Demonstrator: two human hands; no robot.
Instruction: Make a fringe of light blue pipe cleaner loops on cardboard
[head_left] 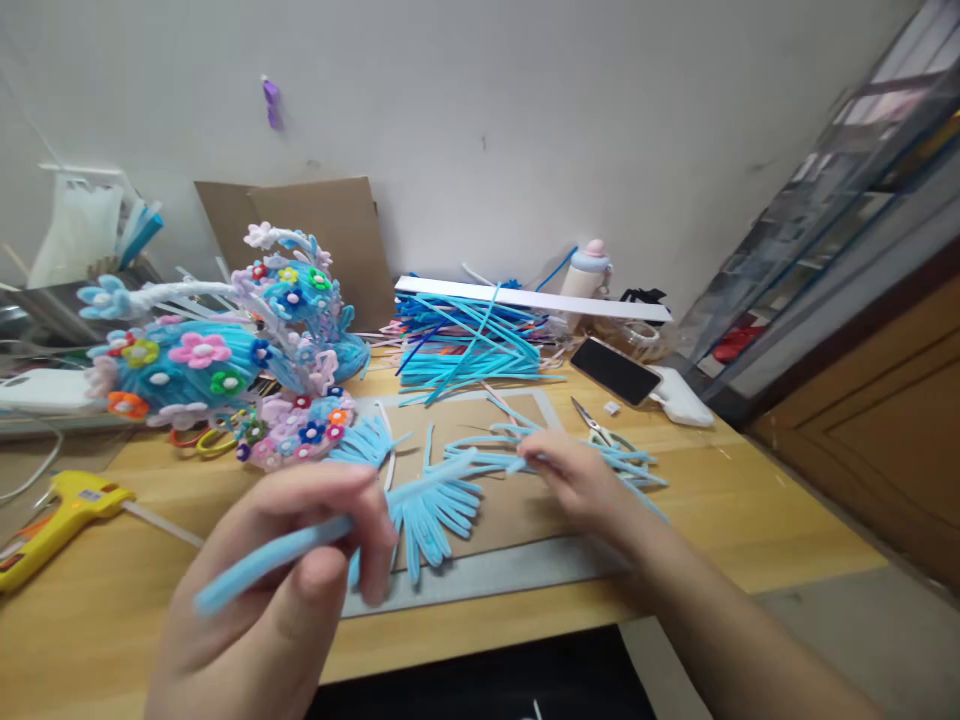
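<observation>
My left hand (285, 590), close to the camera, is closed round a light-blue pipe cleaner (431, 483) that sticks out past the fingers on both sides. Over the cardboard sheet (517, 525), my right hand (577, 480) pinches at a short visible bit of light-blue pipe cleaner (516, 465); motion blurs its fingertips. Loose blue pipe cleaners (634, 457) lie under and beside that hand. A fan of looped blue pipe cleaners (439, 520) rests on the cardboard between the hands, partly hidden by the left one. Scissors (592, 422) lie open behind the right hand.
Pipe-cleaner flower arrangements (187, 365) stand at the left, near a yellow glue gun (82, 510). A pile of blue pipe cleaners (472, 350) is at the back under a white strip (525, 297). A phone (615, 370) and a bottle (585, 275) are at the back right.
</observation>
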